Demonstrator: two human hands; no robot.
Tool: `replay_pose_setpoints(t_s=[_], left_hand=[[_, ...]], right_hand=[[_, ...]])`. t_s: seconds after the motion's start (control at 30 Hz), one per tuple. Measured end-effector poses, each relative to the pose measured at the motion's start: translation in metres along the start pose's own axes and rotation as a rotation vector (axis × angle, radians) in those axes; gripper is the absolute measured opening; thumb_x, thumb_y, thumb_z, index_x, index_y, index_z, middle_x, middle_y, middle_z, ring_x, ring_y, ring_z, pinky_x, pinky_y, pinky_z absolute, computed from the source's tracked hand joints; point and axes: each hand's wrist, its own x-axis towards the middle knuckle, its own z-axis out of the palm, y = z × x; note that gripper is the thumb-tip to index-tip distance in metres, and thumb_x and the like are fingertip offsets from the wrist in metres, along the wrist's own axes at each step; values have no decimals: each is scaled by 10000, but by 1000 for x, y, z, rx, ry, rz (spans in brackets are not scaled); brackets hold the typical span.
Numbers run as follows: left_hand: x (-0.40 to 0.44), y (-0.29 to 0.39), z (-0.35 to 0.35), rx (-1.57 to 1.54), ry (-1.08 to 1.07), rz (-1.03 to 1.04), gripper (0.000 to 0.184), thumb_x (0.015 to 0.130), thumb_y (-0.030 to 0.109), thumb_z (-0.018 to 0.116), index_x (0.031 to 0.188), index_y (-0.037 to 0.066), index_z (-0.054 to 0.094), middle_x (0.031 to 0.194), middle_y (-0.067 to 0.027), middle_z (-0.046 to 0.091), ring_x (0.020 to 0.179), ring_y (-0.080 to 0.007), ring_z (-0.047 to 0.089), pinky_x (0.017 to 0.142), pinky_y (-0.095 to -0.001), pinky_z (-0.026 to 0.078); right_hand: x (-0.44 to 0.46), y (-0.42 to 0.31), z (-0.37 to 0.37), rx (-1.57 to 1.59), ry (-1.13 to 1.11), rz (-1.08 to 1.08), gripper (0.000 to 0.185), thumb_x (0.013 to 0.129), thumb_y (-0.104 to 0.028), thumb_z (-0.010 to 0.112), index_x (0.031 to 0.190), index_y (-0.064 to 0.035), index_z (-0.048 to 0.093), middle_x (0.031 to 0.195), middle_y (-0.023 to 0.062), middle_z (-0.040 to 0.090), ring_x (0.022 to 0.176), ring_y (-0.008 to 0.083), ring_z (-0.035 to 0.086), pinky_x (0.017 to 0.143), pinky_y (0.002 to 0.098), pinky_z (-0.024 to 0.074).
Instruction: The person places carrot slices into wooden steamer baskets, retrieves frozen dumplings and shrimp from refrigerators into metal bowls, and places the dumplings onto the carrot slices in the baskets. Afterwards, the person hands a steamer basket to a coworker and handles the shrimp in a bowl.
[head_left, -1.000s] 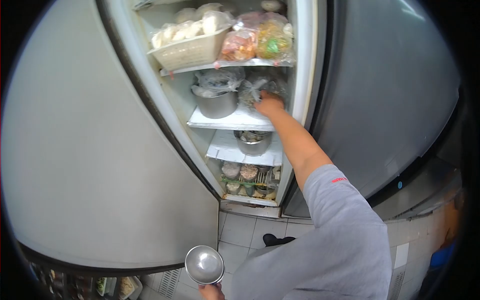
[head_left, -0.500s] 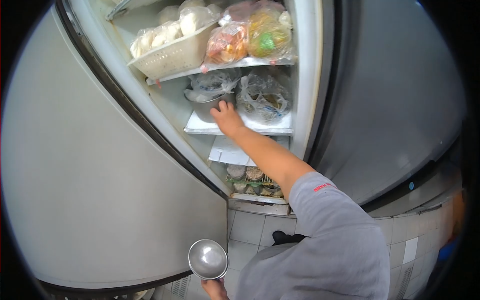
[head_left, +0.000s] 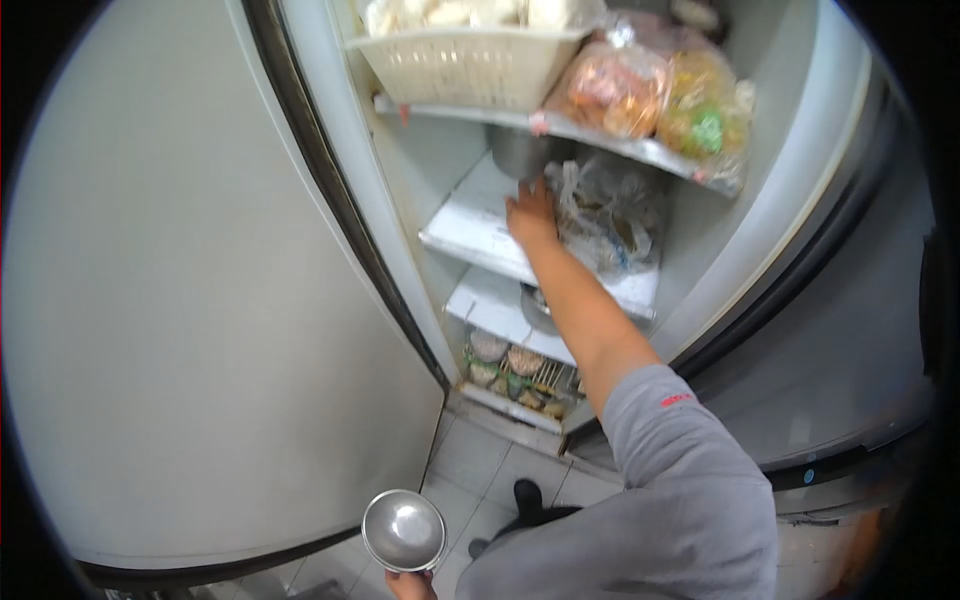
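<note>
My left hand (head_left: 410,585) holds a shiny metal bowl (head_left: 404,530) by its rim, low in the view. My right hand (head_left: 533,212) reaches onto a white fridge shelf (head_left: 468,215), fingers apart and holding nothing that I can see. Just right of it lies a clear plastic bag (head_left: 610,215) with dark contents. A metal pot (head_left: 520,150) stands deeper on the same shelf, beyond my fingertips, partly hidden by the shelf above.
Above are a white basket (head_left: 465,70) of bagged pale items and bags of orange and yellow-green food (head_left: 615,88). Lower shelves hold another pot (head_left: 540,310) and several small containers (head_left: 488,346). The open fridge door (head_left: 220,300) spans the left.
The pot on the middle shelf now sits deeper. My right hand has moved from its front to beside the bag, and the view has shifted closer to the fridge. My left hand still holds the bowl.
</note>
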Motion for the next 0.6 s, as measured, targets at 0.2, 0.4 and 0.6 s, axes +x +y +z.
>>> replay_pose_setpoints(t_s=[0.2,0.4,0.6], left_hand=[[-13,30,7,66,-204,91,367,1033,177,624,1330,-39,628,1036,-116,705,807,-223,670,661,-312,543],[41,46,-46,348,-425,98,274,1005,116,604,1224,-23,690,919,-77,690,713,-142,605,553,-319,458],[71,46,-86,208,-507,179,284,960,71,649,1200,-75,692,940,-96,710,733,-147,610,565,-326,472]], right_hand=[[-45,-8,-36,321,-91,-75,479,1011,-349,633,1358,-20,654,1540,277,495,1447,432,450,1222,478,359],[-264,-19,-131,190,96,-415,439,888,-188,764,1304,-70,684,1560,235,475,1445,453,440,1190,537,393],[-620,115,-169,-54,-334,-77,732,755,-218,838,1443,-126,607,1609,321,359,1490,491,363,1214,550,346]])
